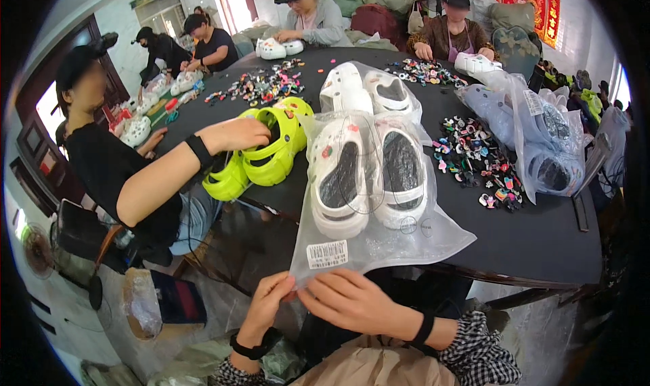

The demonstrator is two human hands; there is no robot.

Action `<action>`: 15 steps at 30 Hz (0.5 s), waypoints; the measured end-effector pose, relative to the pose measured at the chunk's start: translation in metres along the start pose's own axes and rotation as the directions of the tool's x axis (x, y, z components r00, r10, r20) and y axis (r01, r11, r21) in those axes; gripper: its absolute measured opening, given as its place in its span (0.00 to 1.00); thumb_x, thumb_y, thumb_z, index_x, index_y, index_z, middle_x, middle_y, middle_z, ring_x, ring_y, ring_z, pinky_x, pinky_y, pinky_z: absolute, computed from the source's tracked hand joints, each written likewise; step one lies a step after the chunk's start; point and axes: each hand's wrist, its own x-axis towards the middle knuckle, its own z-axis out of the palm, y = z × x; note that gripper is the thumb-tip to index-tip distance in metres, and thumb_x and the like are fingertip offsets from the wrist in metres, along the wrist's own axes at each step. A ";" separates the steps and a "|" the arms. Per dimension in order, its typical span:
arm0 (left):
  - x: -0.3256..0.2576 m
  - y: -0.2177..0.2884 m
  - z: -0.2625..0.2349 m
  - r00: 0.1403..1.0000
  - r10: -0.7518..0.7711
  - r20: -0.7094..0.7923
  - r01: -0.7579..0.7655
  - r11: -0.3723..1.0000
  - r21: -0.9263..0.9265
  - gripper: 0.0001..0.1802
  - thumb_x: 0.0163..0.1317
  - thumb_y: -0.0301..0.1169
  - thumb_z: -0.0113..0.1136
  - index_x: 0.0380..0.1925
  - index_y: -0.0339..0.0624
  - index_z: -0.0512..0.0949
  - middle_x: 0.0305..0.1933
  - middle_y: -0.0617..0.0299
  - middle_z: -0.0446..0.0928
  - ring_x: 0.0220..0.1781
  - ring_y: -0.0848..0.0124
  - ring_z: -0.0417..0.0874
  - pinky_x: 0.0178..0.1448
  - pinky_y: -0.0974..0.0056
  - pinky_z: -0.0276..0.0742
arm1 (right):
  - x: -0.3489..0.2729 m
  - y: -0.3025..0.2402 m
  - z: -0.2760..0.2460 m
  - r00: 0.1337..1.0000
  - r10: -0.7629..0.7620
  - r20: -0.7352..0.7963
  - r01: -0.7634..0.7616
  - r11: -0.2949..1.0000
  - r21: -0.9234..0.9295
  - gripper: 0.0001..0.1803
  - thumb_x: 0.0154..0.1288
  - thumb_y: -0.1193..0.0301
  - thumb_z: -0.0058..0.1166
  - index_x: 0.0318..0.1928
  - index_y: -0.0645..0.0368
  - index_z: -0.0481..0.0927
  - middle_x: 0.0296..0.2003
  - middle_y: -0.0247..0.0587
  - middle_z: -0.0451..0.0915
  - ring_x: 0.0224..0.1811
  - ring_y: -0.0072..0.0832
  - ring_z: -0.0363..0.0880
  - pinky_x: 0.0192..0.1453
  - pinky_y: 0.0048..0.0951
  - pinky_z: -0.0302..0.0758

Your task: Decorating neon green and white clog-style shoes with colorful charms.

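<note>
Black tabletop (542, 244) stretches ahead, crowded with workers and scattered charms (477, 159). At left, a neighbour's hand (237, 134) rests on lime-green clogs (271, 149). My left hand (267, 301) pinches the clear bag (379, 240) of white clogs (369, 173) at its near edge; my right hand (349, 298), fingers pressed together, grips beside it. Best I hold the edge flat and even.

Small footwear packing workshop: several seated workers ring a large dark table (528, 244) bearing white clogs (369, 169) in clear plastic bags, lime-green clogs (271, 149) near its left edge, heaps of small coloured shoe charms (477, 159) & more bagged pairs (542, 135) at its right.
</note>
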 end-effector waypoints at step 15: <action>0.008 -0.009 -0.007 0.999 0.033 -0.023 -0.035 0.997 -0.073 0.15 0.72 0.32 0.50 0.24 0.42 0.72 0.24 0.74 0.64 0.27 0.83 0.61 0.31 0.71 0.55 | 0.026 0.011 0.036 0.999 -0.051 -0.006 0.051 0.999 -0.006 0.09 0.54 0.68 0.55 0.35 0.53 0.72 0.32 0.32 0.70 0.39 0.27 0.74 0.45 0.27 0.71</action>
